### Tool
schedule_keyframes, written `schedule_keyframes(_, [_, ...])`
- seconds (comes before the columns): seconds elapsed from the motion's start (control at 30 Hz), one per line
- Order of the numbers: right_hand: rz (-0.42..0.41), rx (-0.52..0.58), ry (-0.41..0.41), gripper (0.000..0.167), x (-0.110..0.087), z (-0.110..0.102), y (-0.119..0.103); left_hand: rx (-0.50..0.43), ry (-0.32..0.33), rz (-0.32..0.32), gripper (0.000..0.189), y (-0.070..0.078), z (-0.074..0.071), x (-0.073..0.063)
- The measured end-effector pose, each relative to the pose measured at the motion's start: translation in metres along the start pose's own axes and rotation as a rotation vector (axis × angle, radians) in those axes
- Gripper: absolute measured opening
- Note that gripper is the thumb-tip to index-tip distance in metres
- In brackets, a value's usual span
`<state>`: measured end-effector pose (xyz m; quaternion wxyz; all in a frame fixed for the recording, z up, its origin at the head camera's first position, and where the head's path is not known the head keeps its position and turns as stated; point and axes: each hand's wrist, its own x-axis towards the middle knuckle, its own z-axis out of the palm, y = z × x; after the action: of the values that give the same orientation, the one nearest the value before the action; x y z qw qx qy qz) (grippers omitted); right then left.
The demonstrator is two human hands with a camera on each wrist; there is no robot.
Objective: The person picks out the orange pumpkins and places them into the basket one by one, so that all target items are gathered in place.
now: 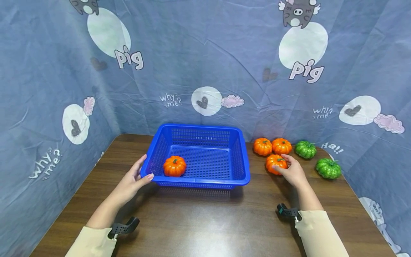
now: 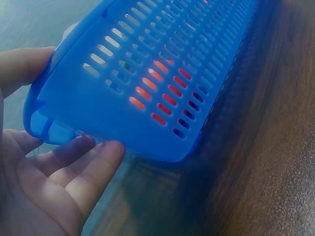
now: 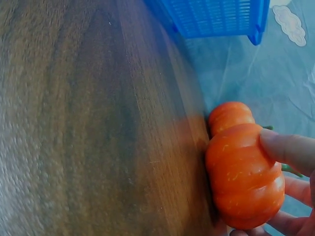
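Note:
A blue plastic basket (image 1: 205, 181) with slotted walls stands on the table, one orange pumpkin (image 1: 174, 166) lying in its front left corner. My left hand (image 1: 130, 184) grips the basket's left rim, thumb on top and fingers against the outer side; the left wrist view shows the fingertips at the wall. To the basket's right, my right hand (image 1: 293, 171) holds another orange pumpkin (image 3: 244, 177) between thumb and fingers, low over the table. Close behind that one are two more orange pumpkins (image 1: 262, 146). Part of the held pumpkin is hidden by the hand in the head view.
Two green pumpkins (image 1: 328, 168) sit to the right of my right hand, near the table's right edge. A blue-grey cloth (image 1: 205, 64) with printed pigs and hearts hangs behind and at the sides of the wooden table (image 1: 205, 221).

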<state>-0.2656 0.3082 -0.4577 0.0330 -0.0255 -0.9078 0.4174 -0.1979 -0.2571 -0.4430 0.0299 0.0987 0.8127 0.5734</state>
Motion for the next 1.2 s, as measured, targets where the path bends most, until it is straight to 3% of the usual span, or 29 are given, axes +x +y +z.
schedule_keyframes(0.37, [0.009, -0.021, 0.001, 0.074, -0.002, -0.003, -0.001, 0.020, 0.000, -0.007, 0.081, 0.002, 0.000, 0.000])
schedule_keyframes(0.9, [-0.043, 0.014, 0.010, 0.071, -0.010, -0.014, -0.021, -0.001, -0.004, 0.003, 0.081, 0.000, 0.000, 0.000])
schedule_keyframes(1.2, [-0.100, -0.047, -0.017, 0.071, -0.017, -0.023, -0.035, 0.005, -0.004, 0.001, 0.081, 0.000, 0.000, 0.000])
